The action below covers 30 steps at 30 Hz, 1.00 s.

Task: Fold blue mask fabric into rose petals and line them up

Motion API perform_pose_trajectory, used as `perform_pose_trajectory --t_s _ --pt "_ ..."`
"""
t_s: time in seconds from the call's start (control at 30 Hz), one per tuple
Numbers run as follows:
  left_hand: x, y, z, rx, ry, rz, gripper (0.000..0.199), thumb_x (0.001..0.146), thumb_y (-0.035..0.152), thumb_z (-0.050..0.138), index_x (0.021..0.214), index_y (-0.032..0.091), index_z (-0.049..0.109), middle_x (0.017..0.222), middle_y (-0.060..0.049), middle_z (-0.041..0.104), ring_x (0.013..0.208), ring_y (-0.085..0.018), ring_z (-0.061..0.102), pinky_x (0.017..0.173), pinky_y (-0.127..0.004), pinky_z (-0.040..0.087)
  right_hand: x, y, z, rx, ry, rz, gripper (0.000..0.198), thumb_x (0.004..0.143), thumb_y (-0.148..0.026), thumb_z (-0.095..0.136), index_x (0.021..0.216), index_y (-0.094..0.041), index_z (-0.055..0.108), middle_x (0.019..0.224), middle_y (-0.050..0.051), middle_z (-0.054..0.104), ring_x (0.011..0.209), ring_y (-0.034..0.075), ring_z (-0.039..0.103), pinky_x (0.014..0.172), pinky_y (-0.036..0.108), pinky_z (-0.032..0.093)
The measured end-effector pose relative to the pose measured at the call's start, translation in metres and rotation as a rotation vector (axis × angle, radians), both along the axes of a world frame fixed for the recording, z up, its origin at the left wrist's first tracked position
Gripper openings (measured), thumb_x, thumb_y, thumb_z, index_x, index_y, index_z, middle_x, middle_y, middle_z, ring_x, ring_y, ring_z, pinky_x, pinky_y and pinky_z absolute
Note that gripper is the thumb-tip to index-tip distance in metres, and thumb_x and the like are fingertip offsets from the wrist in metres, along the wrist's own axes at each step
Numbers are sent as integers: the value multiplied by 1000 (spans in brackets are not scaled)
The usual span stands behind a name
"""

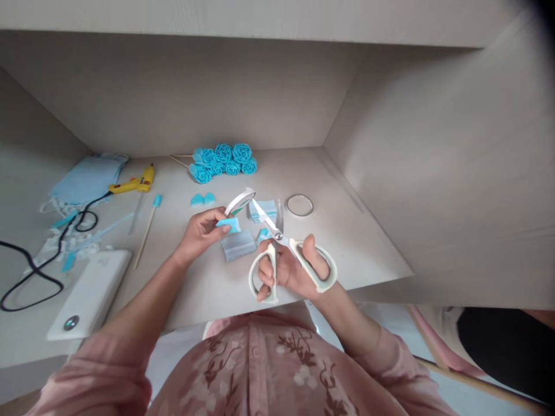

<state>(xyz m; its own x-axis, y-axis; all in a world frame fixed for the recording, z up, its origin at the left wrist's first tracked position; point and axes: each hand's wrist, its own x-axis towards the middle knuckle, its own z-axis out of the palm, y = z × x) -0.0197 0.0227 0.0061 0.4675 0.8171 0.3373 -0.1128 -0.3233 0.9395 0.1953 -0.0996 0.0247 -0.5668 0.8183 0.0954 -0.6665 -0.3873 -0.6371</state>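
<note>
The pale surface (373, 254) carries blue roses (232, 160), stacked face masks (87, 178), a white power bank (91, 294) and a blue-tipped stick (146, 234).

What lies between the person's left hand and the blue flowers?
Two small, rounded blue pieces lie between the left hand and the blue flowers, as the head view shows.

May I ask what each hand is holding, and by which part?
Right hand: scissors, by both handle loops. Left hand: tape roll, by its rim; blue piece, by its lower edge.

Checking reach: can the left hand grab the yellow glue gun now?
Probably not: the left hand holds a white tape roll and blue piece, though nothing covers the glue gun.
</note>
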Motion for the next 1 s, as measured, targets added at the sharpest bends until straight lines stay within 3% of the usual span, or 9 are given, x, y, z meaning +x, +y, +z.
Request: perform_pose_trajectory --t_s 0.43,0.67,0.8,1.0 --pt "5 -7 3 6 48 -252 23 83 32 72 71 15 62 75 -4 60 70 -14 53 65 -25 41 -5 21 -10 -66 166 69 68 85 -76 46 111 -15 59 80 2 58 69 15 53 60 35 57" --pt "5 -7 2 0 42 -273 23 83 30 72 71 14 60 79 -5 60 71 -14 53 65 -25 41 -6 20 -8 -167 168 37 84 86 -83 15 110 -15 57 74 2 53 63 14 45 52 31 54" --pt "4 -7 2 -7 46 -274 22 82 29 72 71 15 61 78 -5 60 71 -14 53 65 -25 41 -6 20 -7 -179 206 38 82 88 -82 14 107 -15 59 71 0 51 60 12 43 48 27 53" --pt "5 -8 3 -17 43 -267 23 81 28 73 69 15 59 77 -5 60 70 -14 52 64 -25 41 -7 17 -6 -259 260 17 76 90 -78 26 105 -12 61 61 -5 44 48 7 34 36 14 39"
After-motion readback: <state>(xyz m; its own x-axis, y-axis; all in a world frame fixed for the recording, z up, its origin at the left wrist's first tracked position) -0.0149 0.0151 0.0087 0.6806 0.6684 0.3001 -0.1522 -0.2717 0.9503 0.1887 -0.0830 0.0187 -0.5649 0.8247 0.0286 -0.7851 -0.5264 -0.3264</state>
